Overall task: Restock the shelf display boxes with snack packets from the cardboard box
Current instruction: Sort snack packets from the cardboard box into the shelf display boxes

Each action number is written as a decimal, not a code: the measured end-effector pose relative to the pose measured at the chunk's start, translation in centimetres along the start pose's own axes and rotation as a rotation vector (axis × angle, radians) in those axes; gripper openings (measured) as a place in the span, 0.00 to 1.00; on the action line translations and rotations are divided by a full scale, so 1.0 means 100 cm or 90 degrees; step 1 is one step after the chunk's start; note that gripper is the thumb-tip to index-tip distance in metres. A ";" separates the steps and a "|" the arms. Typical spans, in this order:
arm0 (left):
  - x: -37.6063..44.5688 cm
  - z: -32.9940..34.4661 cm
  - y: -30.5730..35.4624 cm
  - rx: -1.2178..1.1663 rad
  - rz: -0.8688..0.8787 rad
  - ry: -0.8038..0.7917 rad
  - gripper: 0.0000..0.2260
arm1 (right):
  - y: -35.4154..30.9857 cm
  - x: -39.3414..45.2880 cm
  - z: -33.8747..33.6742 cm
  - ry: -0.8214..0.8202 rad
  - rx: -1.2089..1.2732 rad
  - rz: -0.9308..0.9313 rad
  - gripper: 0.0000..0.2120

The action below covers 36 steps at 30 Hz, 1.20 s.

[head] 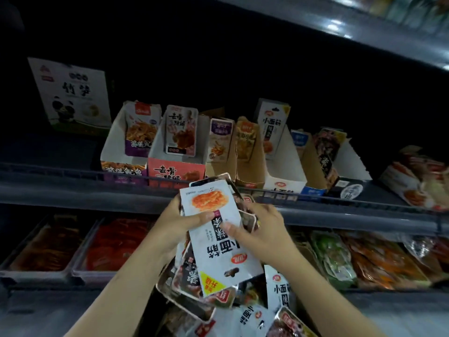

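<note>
A person's two hands held a fanned stack of snack packets [213,229] in front of a dim store shelf [85,188]. The left hand [179,222] had its grip closed around the stack's left edge, thumb lying across the top white packet [218,239], which faced the camera upside down. The right hand [257,229] pinched the same packet from the right, thumb on its face and fingers behind the stack. More packets [257,312] lay loose below the hands; what held them could not be told. On the shelf behind stood a row of display boxes [175,152], each with upright packets, among them a white box [281,171] whose packets matched the one held. Trays [48,244] of red snacks filled the lower shelf.
</note>
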<state>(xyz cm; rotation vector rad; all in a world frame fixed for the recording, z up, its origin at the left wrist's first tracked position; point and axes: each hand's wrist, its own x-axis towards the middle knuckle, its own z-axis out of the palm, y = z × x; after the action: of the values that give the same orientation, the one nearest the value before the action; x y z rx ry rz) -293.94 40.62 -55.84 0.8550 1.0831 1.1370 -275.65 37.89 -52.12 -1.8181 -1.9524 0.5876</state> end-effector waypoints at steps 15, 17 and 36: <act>-0.029 0.041 -0.010 -0.159 -0.089 -0.144 0.21 | 0.012 -0.033 -0.033 0.128 0.241 0.108 0.23; -0.029 0.042 -0.011 -0.132 -0.080 -0.127 0.19 | 0.014 -0.035 -0.039 0.153 0.231 0.120 0.22; -0.030 0.051 -0.007 0.173 0.121 0.048 0.11 | 0.054 -0.061 -0.072 0.073 0.300 0.176 0.26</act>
<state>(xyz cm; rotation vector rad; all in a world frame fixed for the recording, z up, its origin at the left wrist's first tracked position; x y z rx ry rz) -289.03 37.52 -54.40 1.1562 1.2580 1.2023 -266.78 32.33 -49.24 -1.7717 -1.3499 0.9189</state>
